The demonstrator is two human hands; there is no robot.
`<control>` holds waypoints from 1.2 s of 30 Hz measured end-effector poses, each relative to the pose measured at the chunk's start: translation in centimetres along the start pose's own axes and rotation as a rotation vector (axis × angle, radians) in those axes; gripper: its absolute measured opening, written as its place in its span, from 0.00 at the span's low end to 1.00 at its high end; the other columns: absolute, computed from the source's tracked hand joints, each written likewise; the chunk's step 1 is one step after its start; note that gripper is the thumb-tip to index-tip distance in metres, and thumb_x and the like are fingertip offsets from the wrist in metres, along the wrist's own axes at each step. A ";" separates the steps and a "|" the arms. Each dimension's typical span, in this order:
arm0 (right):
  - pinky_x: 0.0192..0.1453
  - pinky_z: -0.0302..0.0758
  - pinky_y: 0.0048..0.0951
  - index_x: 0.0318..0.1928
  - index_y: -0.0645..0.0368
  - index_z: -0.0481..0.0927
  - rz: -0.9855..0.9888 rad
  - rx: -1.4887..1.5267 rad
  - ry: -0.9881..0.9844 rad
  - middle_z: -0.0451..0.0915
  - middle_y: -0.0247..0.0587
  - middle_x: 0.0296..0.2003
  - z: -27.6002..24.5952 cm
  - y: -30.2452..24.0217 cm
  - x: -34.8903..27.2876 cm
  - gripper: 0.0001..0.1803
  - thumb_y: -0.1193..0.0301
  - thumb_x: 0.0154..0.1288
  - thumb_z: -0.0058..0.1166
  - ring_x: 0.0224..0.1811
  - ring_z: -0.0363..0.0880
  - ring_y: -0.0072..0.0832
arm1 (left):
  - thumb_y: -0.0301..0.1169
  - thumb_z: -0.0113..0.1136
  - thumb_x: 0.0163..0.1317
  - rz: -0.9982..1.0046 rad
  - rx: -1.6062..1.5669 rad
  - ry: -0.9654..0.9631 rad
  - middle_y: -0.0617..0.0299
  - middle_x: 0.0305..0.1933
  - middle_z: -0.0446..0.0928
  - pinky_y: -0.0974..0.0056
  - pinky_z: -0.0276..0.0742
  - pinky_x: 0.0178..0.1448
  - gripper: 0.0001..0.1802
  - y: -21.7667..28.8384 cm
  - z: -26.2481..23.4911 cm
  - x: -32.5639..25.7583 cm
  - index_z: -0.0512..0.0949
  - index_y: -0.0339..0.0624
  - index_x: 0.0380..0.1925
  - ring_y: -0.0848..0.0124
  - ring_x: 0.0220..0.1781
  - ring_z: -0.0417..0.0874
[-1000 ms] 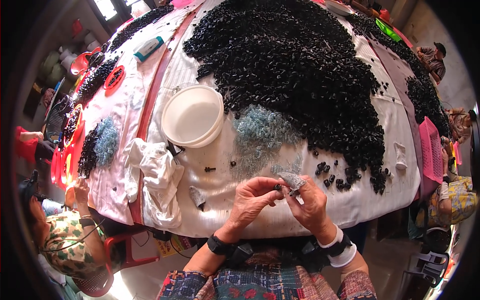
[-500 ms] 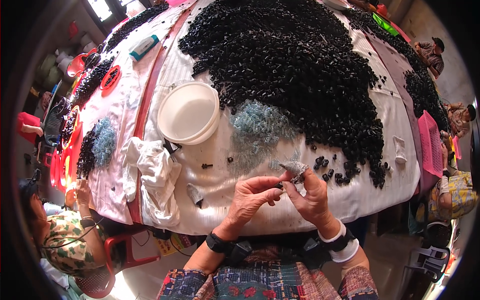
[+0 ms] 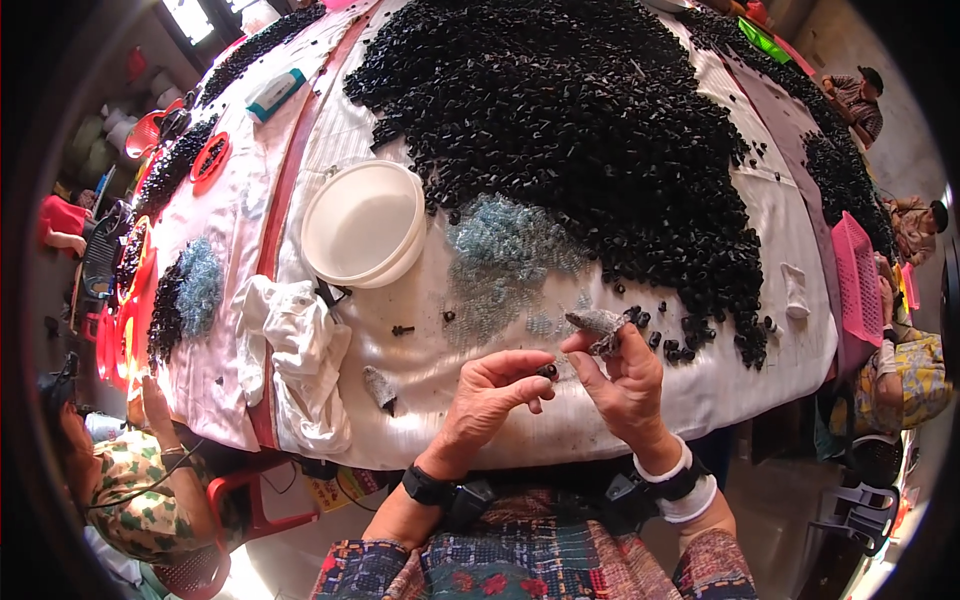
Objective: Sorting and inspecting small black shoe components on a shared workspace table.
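Observation:
My left hand [image 3: 492, 397] is above the front of the cloth-covered table, its thumb and forefinger pinching a small black tubular part [image 3: 547, 371]. Close by on the right is my right hand [image 3: 625, 385], with thumb and fingers curled near each other. A grey, pointed, cloth-like piece [image 3: 598, 324] sits at its forefinger; whether it is worn or held I cannot tell. Anything tiny between those fingertips is too small to make out. Just beyond my hands lies a heap of thin, clear-bluish coils [image 3: 510, 240]. Behind it spreads a large pile of black tubular parts [image 3: 560, 110].
A white basin [image 3: 362, 225] stands left of the coils, with a crumpled white cloth [image 3: 300, 360] nearer me. Another grey piece [image 3: 378, 386] lies on the table. A pink basket [image 3: 857, 285] is at the right edge. Co-workers sit on both sides, one at the left [image 3: 150, 480].
My hands have drawn slightly apart, and the black part now shows its open end in my left fingers. The whole view has shifted a little. The left co-worker's hand has lifted.

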State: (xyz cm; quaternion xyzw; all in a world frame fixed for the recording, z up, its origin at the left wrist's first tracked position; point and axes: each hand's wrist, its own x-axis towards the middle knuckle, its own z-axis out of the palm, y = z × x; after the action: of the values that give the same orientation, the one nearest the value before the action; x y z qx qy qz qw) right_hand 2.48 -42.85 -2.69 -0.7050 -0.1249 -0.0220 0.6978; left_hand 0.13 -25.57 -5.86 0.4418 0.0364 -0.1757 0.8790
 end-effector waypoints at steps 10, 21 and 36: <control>0.42 0.76 0.23 0.49 0.65 0.73 -0.245 -0.246 -0.031 0.80 0.39 0.36 0.0 -1.5 -0.7 0.19 0.87 0.56 0.56 0.37 0.80 0.23 | 0.18 0.63 0.55 0.056 -0.106 -0.094 0.56 0.40 0.81 0.68 0.80 0.39 0.13 -0.3 -0.3 -0.1 0.79 0.34 0.42 0.70 0.38 0.82; 0.37 0.77 0.27 0.45 0.64 0.76 -0.433 -0.463 -0.086 0.80 0.41 0.34 -0.1 -1.8 -0.7 0.18 0.87 0.53 0.58 0.35 0.79 0.29 | 0.20 0.65 0.54 0.037 -0.017 -0.056 0.57 0.39 0.81 0.69 0.79 0.39 0.14 0.0 0.3 0.0 0.79 0.33 0.42 0.72 0.37 0.82; 0.39 0.77 0.35 0.47 0.67 0.77 -0.396 -0.526 -0.128 0.78 0.46 0.36 0.0 -0.7 -0.7 0.25 0.85 0.43 0.60 0.36 0.77 0.40 | 0.22 0.66 0.55 0.039 0.065 0.018 0.58 0.40 0.82 0.72 0.79 0.38 0.13 -0.3 0.5 0.3 0.80 0.34 0.42 0.75 0.36 0.81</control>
State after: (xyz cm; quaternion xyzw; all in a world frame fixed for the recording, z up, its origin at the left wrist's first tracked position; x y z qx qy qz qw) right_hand 1.65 -43.00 -2.13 -0.8228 -0.2932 -0.1442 0.4650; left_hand 0.23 -26.23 -5.81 0.4725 0.0299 -0.1559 0.8669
